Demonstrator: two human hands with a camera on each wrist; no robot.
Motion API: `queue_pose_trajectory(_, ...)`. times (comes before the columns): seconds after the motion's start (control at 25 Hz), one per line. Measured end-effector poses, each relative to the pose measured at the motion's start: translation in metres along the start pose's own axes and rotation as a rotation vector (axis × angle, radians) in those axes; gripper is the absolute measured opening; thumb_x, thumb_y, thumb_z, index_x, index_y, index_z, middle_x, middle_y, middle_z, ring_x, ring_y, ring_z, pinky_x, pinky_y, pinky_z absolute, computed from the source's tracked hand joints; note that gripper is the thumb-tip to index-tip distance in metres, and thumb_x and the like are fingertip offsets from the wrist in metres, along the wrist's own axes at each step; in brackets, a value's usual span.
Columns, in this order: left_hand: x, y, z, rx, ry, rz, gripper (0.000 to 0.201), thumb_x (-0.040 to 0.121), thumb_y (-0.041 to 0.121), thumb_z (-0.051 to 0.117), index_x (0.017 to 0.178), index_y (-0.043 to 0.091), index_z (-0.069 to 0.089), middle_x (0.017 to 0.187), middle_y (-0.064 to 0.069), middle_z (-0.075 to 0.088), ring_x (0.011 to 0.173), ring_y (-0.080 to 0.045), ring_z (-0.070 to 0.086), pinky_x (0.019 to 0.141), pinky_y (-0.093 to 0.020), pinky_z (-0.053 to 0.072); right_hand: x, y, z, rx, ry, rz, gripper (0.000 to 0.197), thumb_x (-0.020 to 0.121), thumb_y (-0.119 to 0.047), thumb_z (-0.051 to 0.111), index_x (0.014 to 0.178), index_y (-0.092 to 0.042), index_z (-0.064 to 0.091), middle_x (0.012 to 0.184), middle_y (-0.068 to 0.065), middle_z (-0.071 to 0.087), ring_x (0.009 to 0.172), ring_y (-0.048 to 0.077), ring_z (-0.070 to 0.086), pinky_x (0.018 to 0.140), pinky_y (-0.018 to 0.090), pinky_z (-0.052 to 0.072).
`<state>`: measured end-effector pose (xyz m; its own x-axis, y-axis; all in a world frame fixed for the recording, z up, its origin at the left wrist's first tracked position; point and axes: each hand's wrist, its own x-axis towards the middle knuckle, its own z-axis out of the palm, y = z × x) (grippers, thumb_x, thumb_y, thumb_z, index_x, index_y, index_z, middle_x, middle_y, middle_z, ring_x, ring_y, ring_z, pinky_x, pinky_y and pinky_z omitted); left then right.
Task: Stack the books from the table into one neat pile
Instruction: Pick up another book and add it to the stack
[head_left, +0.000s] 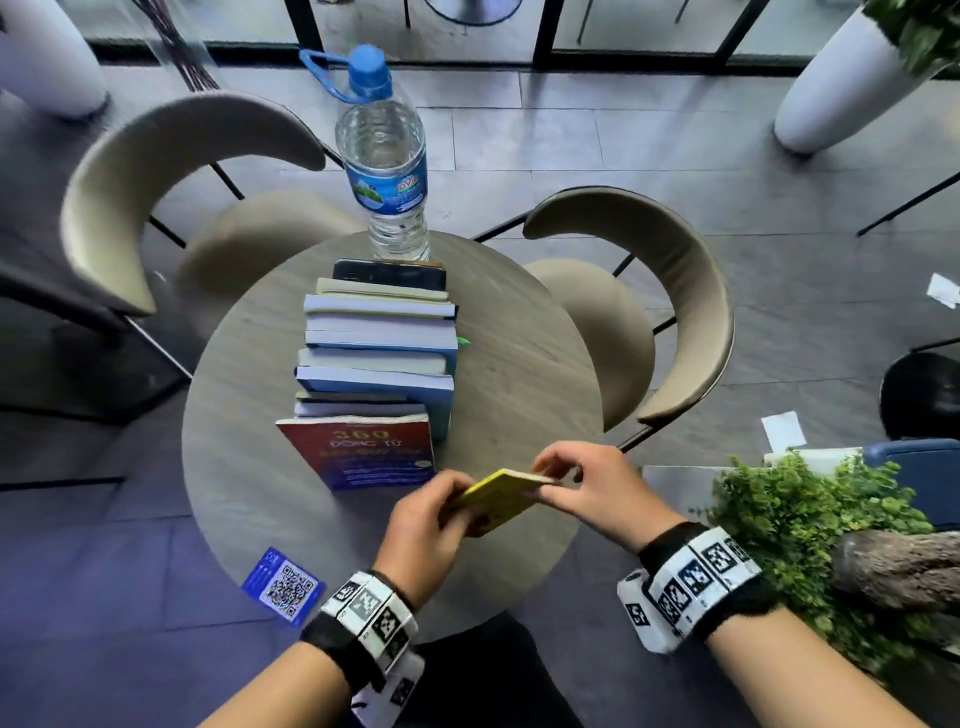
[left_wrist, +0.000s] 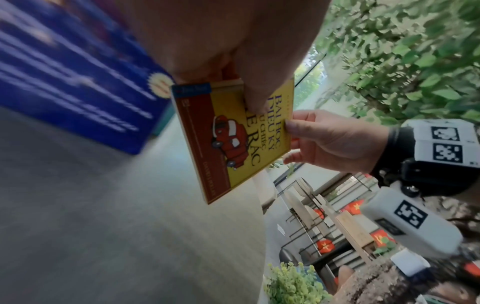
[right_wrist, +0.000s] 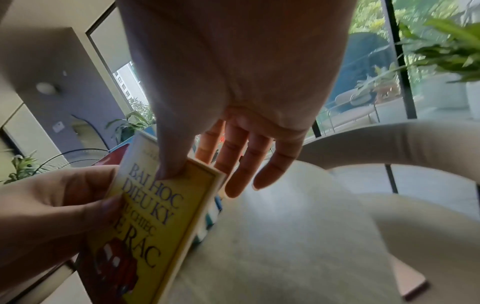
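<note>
A small yellow book (head_left: 500, 493) with a red truck on its cover (left_wrist: 241, 135) (right_wrist: 155, 222) hangs tilted above the near edge of the round table (head_left: 524, 364). My left hand (head_left: 431, 512) grips its near end, thumb on the cover. My right hand (head_left: 587, 486) pinches its far edge between thumb and fingers. A row of several books (head_left: 376, 353) stands across the table's middle. A red and blue book (head_left: 363, 454) faces me at the row's near end and shows blurred (left_wrist: 78, 67) in the left wrist view.
A black phone (head_left: 389, 274) leans at the far end of the row, with a large water bottle (head_left: 384, 156) behind it. Two beige chairs (head_left: 670, 301) stand around the table. A green plant (head_left: 800, 519) is at my right. A blue QR card (head_left: 284, 584) lies lower left.
</note>
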<state>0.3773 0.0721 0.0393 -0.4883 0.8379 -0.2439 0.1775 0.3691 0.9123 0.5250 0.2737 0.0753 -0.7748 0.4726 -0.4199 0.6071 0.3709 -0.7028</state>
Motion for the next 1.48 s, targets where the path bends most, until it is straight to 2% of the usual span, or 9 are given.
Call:
queue_pose_trajectory(0.2, -0.035, -0.026, -0.055, -0.083, 0.239, -0.059, 0.038, 0.089, -0.008, 0.068, 0.096, 0.029, 0.062, 0.088, 0.011, 0.07, 0.081, -0.002, 0.066, 0.075, -0.017, 0.053, 0.018, -0.031, 0.062, 0.143, -0.129, 0.019, 0.022, 0.077, -0.038, 0.084, 0.097, -0.031, 0.076, 0.068, -0.004, 0.066, 0.061, 0.004, 0.053, 0.06, 0.022, 0.042)
queue_pose_trajectory(0.28, -0.038, -0.03, -0.069, -0.088, 0.274, -0.053, 0.039, 0.089, -0.007, 0.068, 0.096, 0.031, 0.061, 0.09, 0.014, 0.07, 0.082, 0.001, 0.066, 0.075, -0.014, 0.051, 0.027, -0.045, 0.085, 0.201, -0.166, 0.055, 0.009, 0.08, -0.032, 0.083, 0.082, -0.031, 0.074, 0.06, -0.006, 0.063, 0.054, 0.005, 0.053, 0.056, 0.027, 0.046)
queue_pose_trajectory(0.48, -0.027, -0.042, -0.093, 0.077, 0.33, 0.02, 0.03, 0.088, 0.004, 0.074, 0.092, 0.03, 0.061, 0.085, 0.02, 0.066, 0.081, 0.003, 0.062, 0.074, -0.005, 0.042, 0.045, -0.07, 0.104, 0.171, -0.1, 0.138, 0.031, 0.086, -0.028, 0.079, 0.062, -0.035, 0.062, 0.067, -0.002, 0.072, 0.061, 0.012, 0.064, 0.066, 0.034, 0.054)
queue_pose_trajectory(0.6, -0.022, -0.059, -0.105, 0.261, 0.367, 0.079, 0.012, 0.086, 0.025, 0.074, 0.094, 0.016, 0.069, 0.087, 0.007, 0.068, 0.081, -0.01, 0.062, 0.077, -0.018, 0.048, 0.046, -0.077, 0.103, 0.044, -0.059, 0.082, 0.033, 0.09, -0.035, 0.075, 0.062, -0.038, 0.058, 0.062, -0.015, 0.059, 0.062, 0.01, 0.056, 0.059, 0.024, 0.043)
queue_pose_trajectory(0.72, -0.023, -0.074, -0.114, 0.323, 0.363, 0.053, 0.016, 0.083, 0.018, 0.082, 0.093, 0.016, 0.071, 0.088, 0.007, 0.066, 0.081, -0.012, 0.063, 0.075, -0.034, 0.055, 0.046, -0.085, 0.109, -0.104, -0.041, 0.017, 0.024, 0.094, -0.043, 0.067, 0.092, -0.022, 0.078, 0.089, 0.002, 0.076, 0.086, 0.023, 0.069, 0.071, 0.03, 0.05)
queue_pose_trajectory(0.84, -0.022, -0.075, -0.121, 0.334, 0.386, -0.031, 0.028, 0.078, 0.015, 0.087, 0.09, 0.025, 0.064, 0.086, 0.012, 0.06, 0.079, -0.003, 0.06, 0.07, -0.028, 0.054, 0.048, -0.085, 0.121, -0.202, 0.032, -0.026, 0.031, 0.098, -0.043, 0.061, 0.108, -0.019, 0.077, 0.104, 0.008, 0.077, 0.097, 0.028, 0.069, 0.073, 0.028, 0.045)
queue_pose_trajectory(1.04, -0.008, -0.079, -0.128, 0.287, 0.374, -0.157, 0.066, 0.067, 0.024, 0.092, 0.116, 0.033, 0.049, 0.106, 0.01, 0.056, 0.093, -0.011, 0.058, 0.08, -0.039, 0.057, 0.05, -0.072, 0.138, -0.077, 0.177, 0.0, 0.029, 0.095, -0.039, 0.066, 0.097, -0.013, 0.078, 0.094, 0.007, 0.078, 0.087, 0.028, 0.072, 0.072, 0.034, 0.054)
queue_pose_trajectory(1.2, 0.009, -0.083, -0.135, 0.25, 0.206, -0.139, 0.116, 0.065, 0.034, 0.094, 0.155, 0.042, 0.021, 0.145, 0.008, 0.046, 0.132, -0.012, 0.046, 0.105, -0.035, 0.044, 0.051, -0.067, 0.146, -0.005, 0.272, 0.015, 0.022, 0.091, -0.037, 0.072, 0.088, -0.016, 0.077, 0.083, 0.004, 0.078, 0.075, 0.025, 0.072, 0.064, 0.035, 0.055)
queue_pose_trajectory(1.48, 0.032, -0.094, -0.145, 0.325, 0.073, -0.064, 0.118, 0.061, 0.044, 0.093, 0.157, 0.037, 0.024, 0.151, 0.013, 0.045, 0.137, -0.013, 0.046, 0.108, -0.046, 0.047, 0.048, -0.065, 0.157, 0.15, 0.321, 0.175, 0.032, 0.08, -0.039, 0.083, 0.101, -0.015, 0.077, 0.093, -0.002, 0.077, 0.079, 0.008, 0.069, 0.073, 0.021, 0.052)
